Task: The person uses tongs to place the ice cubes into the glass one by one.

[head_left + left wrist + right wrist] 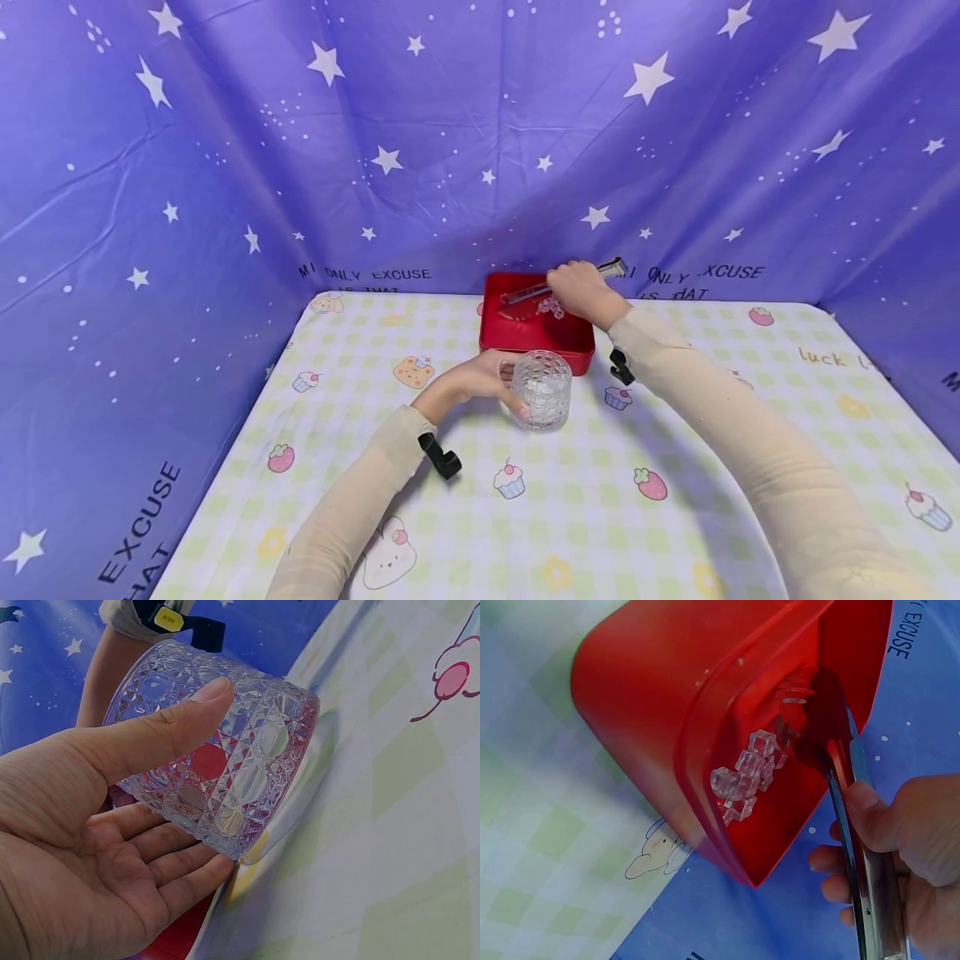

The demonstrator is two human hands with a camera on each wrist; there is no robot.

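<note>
A clear cut-pattern glass (542,392) stands on the table in front of the red box. My left hand (487,377) holds it from the left, thumb (172,724) along the near side and the other fingers at the far side. Metal tongs (528,292) are in my right hand (581,287), gripped around the handles. The tongs' tips reach down inside the red box (525,335). In the right wrist view several clear ice-like cubes (750,769) lie in the box beside the tips. I cannot tell whether the tips touch a cube.
A checked tablecloth (570,525) with cupcake, strawberry and bear prints covers the table. Behind it hangs a purple-blue curtain (450,108) with white stars, close to the back of the box. Black straps (441,457) hang at both wrists.
</note>
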